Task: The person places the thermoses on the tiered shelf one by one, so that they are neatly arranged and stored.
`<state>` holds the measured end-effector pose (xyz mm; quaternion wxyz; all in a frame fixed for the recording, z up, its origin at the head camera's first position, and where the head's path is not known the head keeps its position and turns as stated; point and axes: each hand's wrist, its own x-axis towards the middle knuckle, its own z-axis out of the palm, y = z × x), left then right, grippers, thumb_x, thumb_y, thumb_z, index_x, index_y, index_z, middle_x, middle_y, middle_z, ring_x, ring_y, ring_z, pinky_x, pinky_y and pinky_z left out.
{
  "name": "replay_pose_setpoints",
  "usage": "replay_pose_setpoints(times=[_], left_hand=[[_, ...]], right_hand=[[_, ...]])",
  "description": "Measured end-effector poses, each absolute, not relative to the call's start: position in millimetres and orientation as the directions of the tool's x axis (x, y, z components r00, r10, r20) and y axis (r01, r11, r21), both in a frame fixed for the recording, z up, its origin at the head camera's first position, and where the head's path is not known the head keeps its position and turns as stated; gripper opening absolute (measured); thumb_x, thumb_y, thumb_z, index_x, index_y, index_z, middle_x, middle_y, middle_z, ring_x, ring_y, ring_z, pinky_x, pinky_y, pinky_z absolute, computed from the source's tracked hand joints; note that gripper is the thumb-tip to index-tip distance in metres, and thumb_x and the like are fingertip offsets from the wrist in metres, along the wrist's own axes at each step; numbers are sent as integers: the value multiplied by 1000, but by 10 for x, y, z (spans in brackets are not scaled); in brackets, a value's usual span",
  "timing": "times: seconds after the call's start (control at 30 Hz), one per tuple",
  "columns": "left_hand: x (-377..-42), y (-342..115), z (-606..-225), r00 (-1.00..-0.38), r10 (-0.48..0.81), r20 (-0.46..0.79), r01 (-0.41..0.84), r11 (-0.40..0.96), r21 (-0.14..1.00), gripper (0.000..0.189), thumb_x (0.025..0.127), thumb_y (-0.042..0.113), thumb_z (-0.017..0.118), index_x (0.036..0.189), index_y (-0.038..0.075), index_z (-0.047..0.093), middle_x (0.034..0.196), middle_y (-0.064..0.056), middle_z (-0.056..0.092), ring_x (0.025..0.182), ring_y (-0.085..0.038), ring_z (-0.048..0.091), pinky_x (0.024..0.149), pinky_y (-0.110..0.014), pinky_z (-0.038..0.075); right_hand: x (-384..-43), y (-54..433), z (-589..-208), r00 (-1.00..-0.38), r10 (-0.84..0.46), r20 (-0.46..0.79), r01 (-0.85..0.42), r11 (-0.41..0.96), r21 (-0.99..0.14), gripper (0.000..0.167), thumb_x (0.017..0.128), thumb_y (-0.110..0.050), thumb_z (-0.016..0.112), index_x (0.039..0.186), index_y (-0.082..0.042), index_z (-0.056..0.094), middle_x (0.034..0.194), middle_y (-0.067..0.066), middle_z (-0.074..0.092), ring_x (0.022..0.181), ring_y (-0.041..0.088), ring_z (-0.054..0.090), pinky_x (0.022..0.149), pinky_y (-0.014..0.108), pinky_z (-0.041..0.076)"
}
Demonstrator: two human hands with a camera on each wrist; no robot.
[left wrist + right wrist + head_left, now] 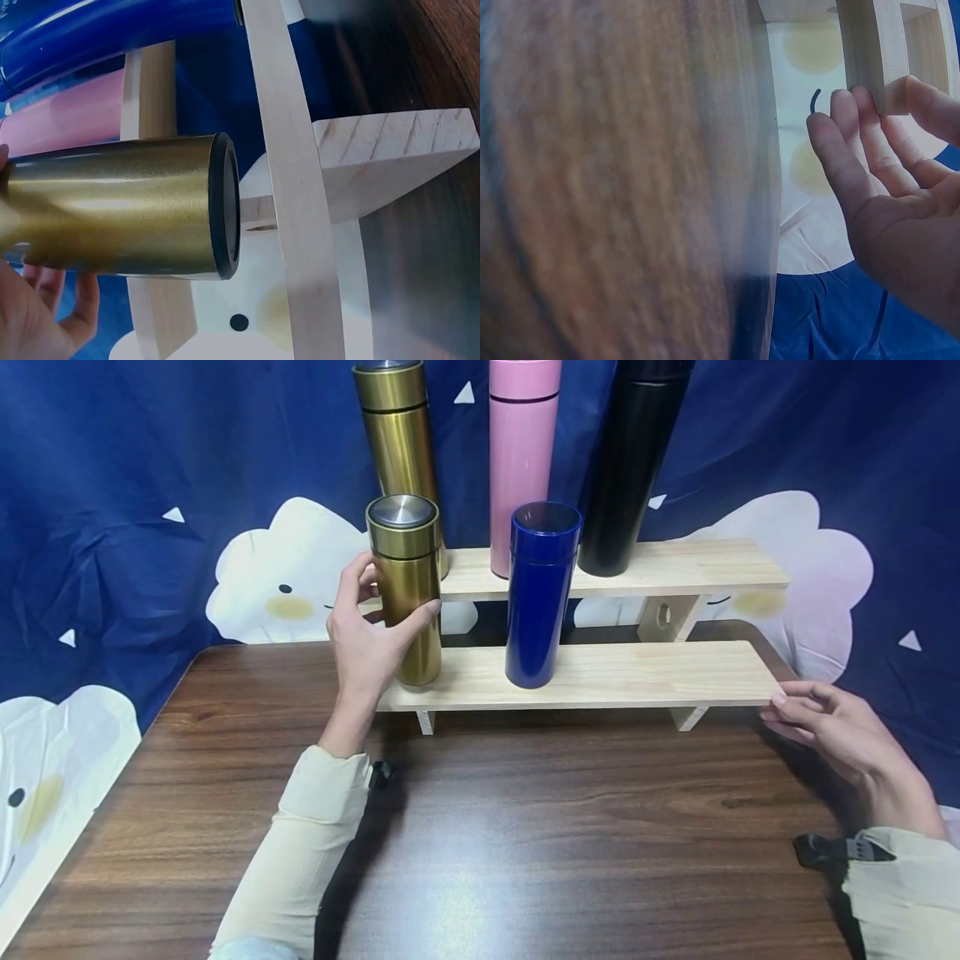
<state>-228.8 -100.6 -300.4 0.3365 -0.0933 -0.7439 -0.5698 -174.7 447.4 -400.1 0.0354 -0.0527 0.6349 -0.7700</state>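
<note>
My left hand [365,639] grips a short gold thermos bottle [408,585] with a silver-topped lid, thumb in front and fingers behind. The bottle is upright at the left end of the lower step of a pale wooden two-tier rack [645,672]. In the left wrist view, a gap shows between the bottle's black base [226,206] and the step board [289,180]. My right hand [855,735] pinches the right front corner of that step; in the right wrist view the thumb [930,109] is on one face and fingers on the other. A blue bottle [542,602] stands mid-step.
On the upper tier stand a tall gold bottle [401,443], a pink bottle [522,468] and a black bottle [633,468]. The rack rests near the back edge of a dark wooden table [555,827]. Behind hangs a blue curtain [112,460] with white cloud shapes.
</note>
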Motion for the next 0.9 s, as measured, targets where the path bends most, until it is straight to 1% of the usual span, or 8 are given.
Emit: replay_pose_setpoints(times=[0.33,0.57,0.7,0.8,0.9], left_hand=[[-2315,-954,-3035,-770,-262,582,521,269,810,75,70,28,92,136,19,58,118,0,69,102,-15,61,85,-39,54],[-2340,-910,-3038,-772,-279,571,513,256,819,76,70,32,93,136,20,58,120,1,69,103,-14,61,84,-33,54],[-2361,-881,-3036,-766,-285,576,517,261,815,76,70,33,92,136,19,58,119,0,69,103,-13,61,84,-32,53],[-2376,-867,-3050,-748,-289,597,532,277,800,74,70,30,93,134,16,59,117,-1,69,103,-13,62,89,-39,51],[-2383,-853,-3064,-738,-293,607,539,285,793,73,69,29,93,133,13,60,116,-1,70,103,-12,62,89,-39,49]], right_hand=[[-1744,4462,-3989,-993,-116,33,-9,-204,-979,32,100,15,46,106,-8,66,95,8,76,86,16,74,77,25,57],[-1742,4462,-3994,-993,-114,34,-9,-209,-978,32,99,15,46,106,-8,67,95,9,76,86,16,74,77,26,58],[-1746,4462,-3984,-993,-114,40,-13,-224,-974,33,99,16,45,106,-7,67,95,10,76,86,17,74,77,26,58],[-1743,4458,-3977,-993,-116,38,-11,-221,-975,33,99,16,45,106,-7,67,95,9,76,86,17,74,77,26,58],[-1741,4459,-3980,-993,-117,30,-5,-209,-978,31,99,15,46,107,-8,66,95,9,76,86,16,74,77,26,58]])
